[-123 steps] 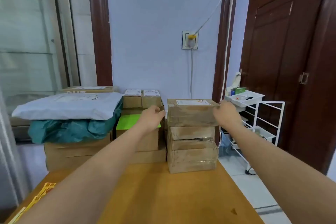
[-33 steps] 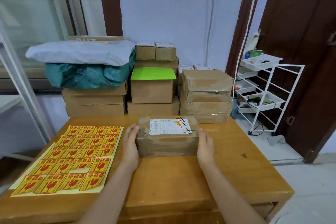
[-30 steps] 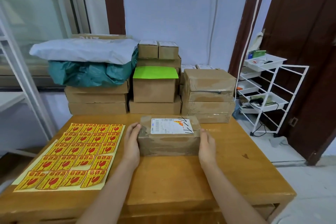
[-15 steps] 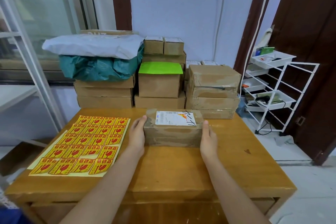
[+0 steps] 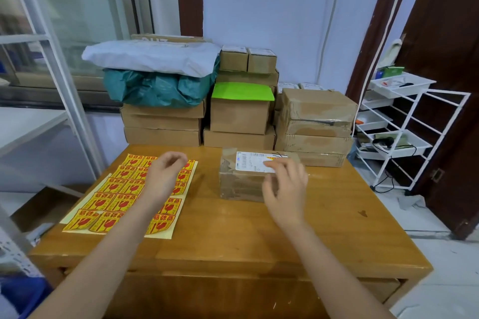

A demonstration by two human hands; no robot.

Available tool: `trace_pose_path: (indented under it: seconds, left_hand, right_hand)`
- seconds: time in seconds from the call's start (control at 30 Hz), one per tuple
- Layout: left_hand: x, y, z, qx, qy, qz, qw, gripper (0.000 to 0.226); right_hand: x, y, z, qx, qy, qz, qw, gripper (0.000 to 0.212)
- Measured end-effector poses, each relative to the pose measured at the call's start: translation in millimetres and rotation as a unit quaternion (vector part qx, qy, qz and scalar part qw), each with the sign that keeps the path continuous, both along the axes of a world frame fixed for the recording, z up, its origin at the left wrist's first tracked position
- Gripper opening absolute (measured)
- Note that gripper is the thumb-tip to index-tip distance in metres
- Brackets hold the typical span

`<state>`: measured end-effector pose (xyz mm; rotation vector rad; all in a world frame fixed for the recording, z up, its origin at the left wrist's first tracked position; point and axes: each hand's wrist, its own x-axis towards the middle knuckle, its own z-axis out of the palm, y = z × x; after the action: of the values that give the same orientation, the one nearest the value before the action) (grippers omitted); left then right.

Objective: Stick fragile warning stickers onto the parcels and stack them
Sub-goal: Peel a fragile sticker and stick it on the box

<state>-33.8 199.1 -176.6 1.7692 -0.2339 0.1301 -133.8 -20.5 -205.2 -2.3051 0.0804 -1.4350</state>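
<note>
The left hand (image 5: 166, 179) is motion-blurred and covers part of the sticker sheet (image 5: 114, 197); whether its fingers touch a sticker cannot be determined. The right hand (image 5: 285, 189) hides the parcel (image 5: 241, 181) front corner. Shipping label (image 5: 254, 162) text is illegible.

hands (image 5: 166, 179): 2 | sticker sheet (image 5: 111, 197): 1 | table (image 5: 233, 235): 1 | rack (image 5: 404, 134): 1

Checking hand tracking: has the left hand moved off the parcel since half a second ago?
Yes. The left hand has left the parcel and gone leftward; it now hovers over the sticker sheet on the table. The parcel sits where it was.
</note>
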Motion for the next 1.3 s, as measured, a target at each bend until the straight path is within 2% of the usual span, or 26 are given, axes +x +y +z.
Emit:
trace_pose_path:
  seconds: [0.07, 0.13, 0.23, 0.3, 0.37, 0.47, 0.63, 0.87, 0.97, 1.3]
  left_hand:
    - [2.1, 18.4, -5.8, 0.112, -0.044, 0.021, 0.993, 0.013]
    - [6.6, 34.9, -14.4, 0.208, -0.073, 0.028, 0.975, 0.018]
    - [15.0, 51.6, -31.3, 0.327, -0.089, 0.008, 0.941, 0.025]
    - [18.3, 56.8, -41.8, 0.369, -0.081, -0.024, 0.926, 0.029]
    - [17.8, 57.9, -50.5, 0.395, -0.083, -0.048, 0.914, 0.033]
    - [15.4, 57.0, -59.7, 0.407, -0.105, -0.047, 0.906, 0.036]
    - [12.9, 57.7, -64.8, 0.407, -0.131, -0.044, 0.903, 0.039]
    - [13.0, 57.4, -64.5, 0.408, -0.141, -0.039, 0.901, 0.040]
    - [12.4, 57.5, -64.5, 0.408, -0.134, -0.037, 0.902, 0.043]
    - [9.7, 56.0, -61.0, 0.377, -0.076, -0.026, 0.923, 0.068]
  right_hand:
    - [1.0, 25.2, 1.2, -0.053, -0.007, 0.083, 0.995, 0.022]
    - [2.5, 51.2, 0.0, -0.091, 0.026, 0.159, 0.983, 0.023]
    - [7.7, 86.3, 0.2, -0.086, 0.181, 0.200, 0.959, 0.031]
    - [19.2, 100.3, -3.6, -0.059, 0.301, 0.204, 0.930, 0.039]
    - [33.5, 110.1, -9.2, -0.038, 0.356, 0.200, 0.912, 0.043]
    - [54.0, 118.2, -19.1, -0.001, 0.390, 0.192, 0.901, 0.045]
    - [81.5, 121.6, -27.5, 0.016, 0.388, 0.173, 0.905, 0.042]
    - [91.6, 123.3, -34.2, -0.025, 0.356, 0.180, 0.917, 0.026]
    - [92.2, 123.8, -33.1, -0.039, 0.345, 0.173, 0.922, 0.020]
    - [86.8, 125.5, -27.6, 0.000, 0.334, 0.150, 0.931, 0.016]
